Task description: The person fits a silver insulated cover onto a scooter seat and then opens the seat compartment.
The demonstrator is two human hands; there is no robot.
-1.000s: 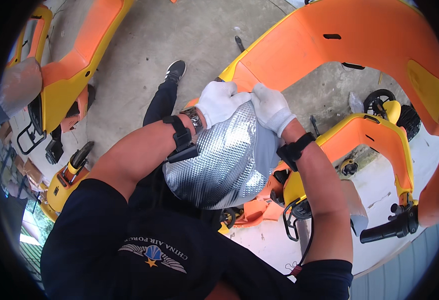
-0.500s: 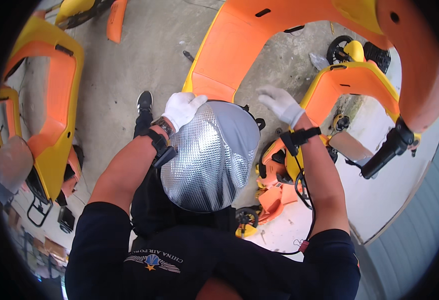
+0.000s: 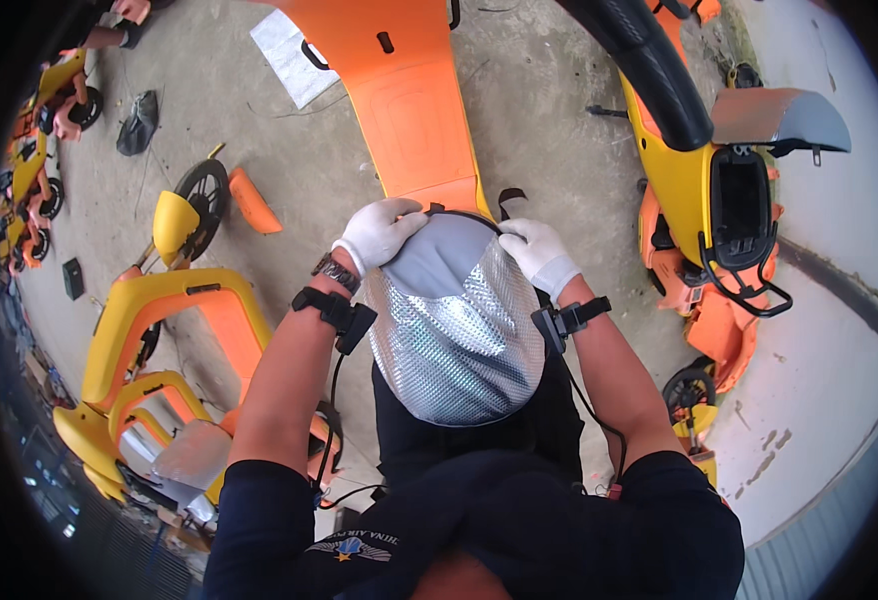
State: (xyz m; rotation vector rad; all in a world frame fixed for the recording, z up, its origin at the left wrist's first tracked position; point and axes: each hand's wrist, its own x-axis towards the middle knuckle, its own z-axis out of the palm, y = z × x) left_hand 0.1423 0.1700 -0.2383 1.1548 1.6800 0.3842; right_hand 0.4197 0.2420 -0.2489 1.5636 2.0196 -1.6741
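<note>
A silver quilted seat cover (image 3: 454, 355) with a smooth grey front panel is spread over a scooter seat in front of my body. The seat itself is hidden beneath it. My left hand (image 3: 384, 235), in a white glove, is closed on the cover's front left edge. At the front right edge, the fingers of my gloved right hand (image 3: 541, 252) are curled on the dark rim. A black strap (image 3: 509, 200) sticks up beside that hand. Ahead of the seat runs the orange footboard (image 3: 419, 130) of the scooter.
More yellow and orange scooters stand around, one at the left (image 3: 184, 300) and one at the right with an open compartment (image 3: 741, 205). A white sheet (image 3: 294, 60) and a black bag (image 3: 139, 122) lie on the concrete floor. A black handlebar grip (image 3: 649, 75) juts in at upper right.
My right hand, raised off the cover before, now rests on its front right edge. The grey panel has shifted toward the middle. My view has turned to the right.
</note>
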